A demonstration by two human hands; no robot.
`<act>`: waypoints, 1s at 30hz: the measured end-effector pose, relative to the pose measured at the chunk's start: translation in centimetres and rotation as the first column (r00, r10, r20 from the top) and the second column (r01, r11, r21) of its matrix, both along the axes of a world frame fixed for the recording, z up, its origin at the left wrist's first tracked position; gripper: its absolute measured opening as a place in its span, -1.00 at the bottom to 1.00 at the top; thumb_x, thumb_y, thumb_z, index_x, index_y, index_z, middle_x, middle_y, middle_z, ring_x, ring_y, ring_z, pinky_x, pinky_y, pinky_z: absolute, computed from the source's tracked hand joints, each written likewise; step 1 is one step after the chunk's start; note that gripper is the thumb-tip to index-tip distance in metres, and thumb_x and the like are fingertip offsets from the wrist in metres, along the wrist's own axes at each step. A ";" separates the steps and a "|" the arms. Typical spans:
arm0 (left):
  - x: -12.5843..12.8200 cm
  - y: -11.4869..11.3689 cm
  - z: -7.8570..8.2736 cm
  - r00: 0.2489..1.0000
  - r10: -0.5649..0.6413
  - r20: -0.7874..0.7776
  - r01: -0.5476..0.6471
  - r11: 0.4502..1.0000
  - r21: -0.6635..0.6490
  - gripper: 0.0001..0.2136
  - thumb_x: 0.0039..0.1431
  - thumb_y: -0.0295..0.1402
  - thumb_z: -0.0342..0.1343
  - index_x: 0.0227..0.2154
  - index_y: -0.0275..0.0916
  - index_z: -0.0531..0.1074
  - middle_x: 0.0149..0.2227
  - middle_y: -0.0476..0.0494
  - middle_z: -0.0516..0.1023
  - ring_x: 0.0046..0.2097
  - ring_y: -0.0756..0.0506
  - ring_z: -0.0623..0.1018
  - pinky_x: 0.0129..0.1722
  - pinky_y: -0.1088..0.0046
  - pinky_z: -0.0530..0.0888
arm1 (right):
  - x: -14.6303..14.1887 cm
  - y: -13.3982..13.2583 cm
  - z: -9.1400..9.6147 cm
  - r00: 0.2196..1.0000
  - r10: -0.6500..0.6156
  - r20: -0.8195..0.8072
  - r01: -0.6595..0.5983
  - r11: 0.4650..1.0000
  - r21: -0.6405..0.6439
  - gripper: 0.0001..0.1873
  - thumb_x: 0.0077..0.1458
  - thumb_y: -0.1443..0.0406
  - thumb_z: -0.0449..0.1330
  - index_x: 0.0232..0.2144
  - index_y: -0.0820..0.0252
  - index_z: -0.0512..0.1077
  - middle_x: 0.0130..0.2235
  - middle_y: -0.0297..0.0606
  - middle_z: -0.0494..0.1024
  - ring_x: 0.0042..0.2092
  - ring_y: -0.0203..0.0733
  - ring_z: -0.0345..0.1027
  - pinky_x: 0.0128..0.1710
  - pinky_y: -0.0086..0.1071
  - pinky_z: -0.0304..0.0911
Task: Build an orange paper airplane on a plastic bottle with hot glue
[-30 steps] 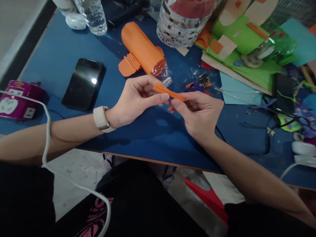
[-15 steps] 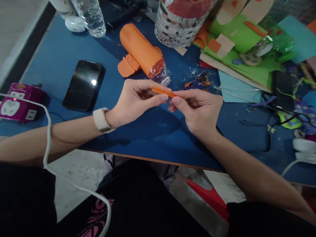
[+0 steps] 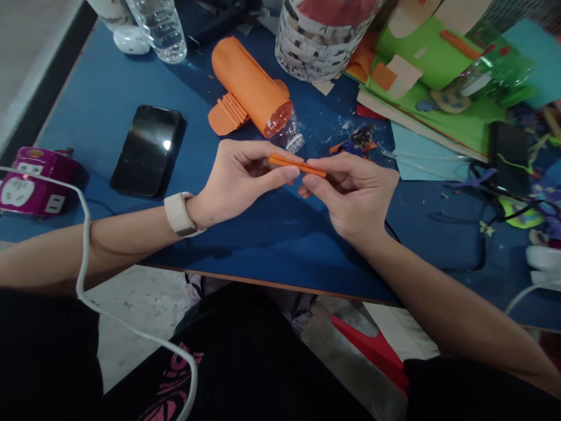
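Note:
Between both hands is a narrow rolled or folded strip of orange paper [image 3: 302,166], held level above the blue table. My left hand [image 3: 245,178] pinches its left end between thumb and forefinger. The right end is pinched by my right hand [image 3: 357,193] in the same way, with the fingertips of both hands close together. Just beyond them lies a clear plastic bottle [image 3: 287,130] wrapped in orange paper [image 3: 252,85], its capped neck pointing toward my hands. An orange paper flap [image 3: 224,116] with several small rolls on it sticks out from the wrapped bottle's left side.
A black phone [image 3: 148,151] and a purple plug adapter [image 3: 39,181] lie left. Behind stand a water bottle [image 3: 164,32] and a woven basket [image 3: 315,49]. Right are green paper sheets [image 3: 438,88], a green bottle [image 3: 504,73] and cords. A white cable [image 3: 131,330] crosses my left forearm.
My right fingers have shifted slightly along the orange strip, and more of its right end shows. The left hand keeps its pinch almost unmoved. The view has turned slightly.

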State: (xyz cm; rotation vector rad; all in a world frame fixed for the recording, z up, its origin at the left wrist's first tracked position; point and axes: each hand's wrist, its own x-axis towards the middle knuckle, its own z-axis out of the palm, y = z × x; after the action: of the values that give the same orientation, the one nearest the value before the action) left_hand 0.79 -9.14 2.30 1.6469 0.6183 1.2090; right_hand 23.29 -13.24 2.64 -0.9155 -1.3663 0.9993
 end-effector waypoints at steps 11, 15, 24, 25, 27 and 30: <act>-0.4 0.1 0.4 0.997 0.039 -0.074 -0.027 0.988 0.153 -0.76 0.53 0.03 0.52 0.05 0.06 0.87 0.03 -0.06 0.92 0.03 -0.21 0.92 0.02 0.23 0.91 | 0.6 0.5 -0.1 0.999 0.020 0.040 -0.020 1.000 -0.012 -0.67 0.28 -0.07 0.73 -0.13 -0.07 0.84 -0.28 -0.33 0.79 -0.33 -0.11 0.75 -0.24 -0.14 0.82; -0.5 0.3 0.1 0.992 0.075 -0.105 -0.049 0.972 0.230 -0.78 0.55 0.00 0.51 0.09 0.11 0.87 0.05 -0.01 0.92 0.05 -0.22 0.92 0.06 0.18 0.91 | 0.8 0.6 -0.1 0.999 0.034 0.032 -0.033 0.999 -0.007 -0.64 0.28 -0.11 0.71 -0.14 -0.06 0.85 -0.28 -0.33 0.80 -0.34 -0.11 0.75 -0.25 -0.15 0.82; -0.5 0.3 0.0 0.991 0.068 -0.115 -0.038 0.969 0.243 -0.80 0.57 -0.04 0.49 0.11 0.13 0.88 0.05 0.00 0.92 0.03 -0.20 0.91 0.04 0.23 0.89 | 0.5 0.9 -0.7 1.000 0.014 -0.011 -0.014 1.000 0.007 -0.62 0.28 -0.12 0.71 -0.13 -0.04 0.85 -0.26 -0.33 0.81 -0.34 -0.14 0.73 -0.25 -0.18 0.80; -0.5 0.2 0.1 0.991 0.067 -0.114 -0.038 0.970 0.240 -0.80 0.57 -0.03 0.50 0.10 0.13 0.88 0.04 -0.01 0.92 0.02 -0.19 0.91 0.02 0.25 0.89 | 0.5 0.9 -0.7 1.000 0.010 -0.018 -0.009 1.000 0.011 -0.62 0.28 -0.12 0.71 -0.14 -0.04 0.85 -0.27 -0.33 0.81 -0.34 -0.14 0.73 -0.26 -0.17 0.79; -0.4 0.2 0.1 0.992 0.071 -0.107 -0.045 0.972 0.231 -0.80 0.56 -0.01 0.50 0.09 0.13 0.89 0.04 -0.02 0.92 0.00 -0.19 0.91 -0.01 0.26 0.88 | 0.4 0.8 -0.7 1.000 -0.005 -0.023 0.005 1.000 0.008 -0.61 0.26 -0.13 0.71 -0.14 -0.05 0.84 -0.28 -0.34 0.80 -0.35 -0.13 0.72 -0.26 -0.16 0.80; -0.2 0.1 0.3 0.992 0.083 -0.098 -0.060 0.975 0.212 -0.79 0.54 0.01 0.51 0.07 0.15 0.90 0.03 -0.02 0.93 -0.01 -0.19 0.91 -0.03 0.26 0.88 | 0.3 0.8 -0.7 0.999 -0.040 0.003 0.040 0.999 -0.014 -0.58 0.25 -0.17 0.71 -0.15 -0.07 0.83 -0.31 -0.36 0.78 -0.36 -0.11 0.72 -0.26 -0.13 0.80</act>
State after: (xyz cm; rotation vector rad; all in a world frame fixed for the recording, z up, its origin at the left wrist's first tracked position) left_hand 0.56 -9.03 2.55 1.8894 0.6386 1.2797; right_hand 23.59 -12.48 1.95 -0.9519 -1.3398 0.9789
